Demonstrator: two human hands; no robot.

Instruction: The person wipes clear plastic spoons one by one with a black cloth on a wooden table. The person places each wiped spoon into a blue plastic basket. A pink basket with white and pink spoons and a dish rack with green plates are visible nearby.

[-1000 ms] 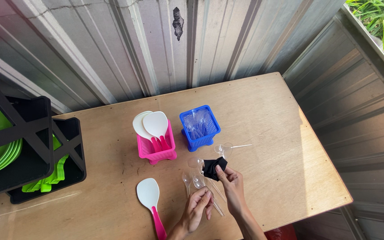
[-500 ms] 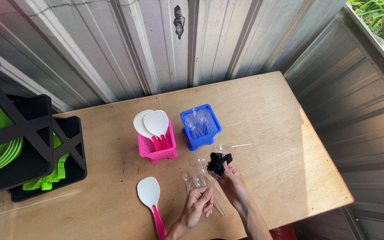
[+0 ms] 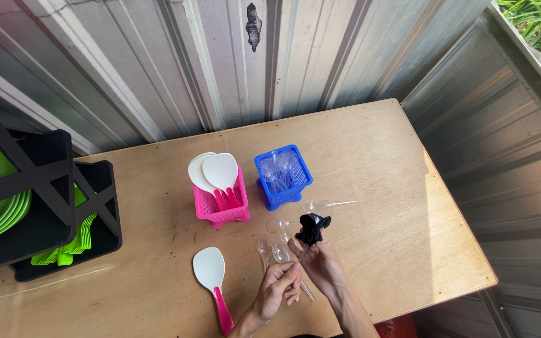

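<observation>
Corrugated metal walls back the wooden surface [image 3: 370, 150]. Near its front edge, the right hand [image 3: 322, 260] grips a black cloth [image 3: 312, 227]. The left hand [image 3: 278, 289] pinches a clear spoon [image 3: 300, 250] by its handle, bowl angled up into the cloth.

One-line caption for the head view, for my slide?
Right hand rubs a black cloth on a clear spoon held by the left hand, near pink and blue baskets.
</observation>
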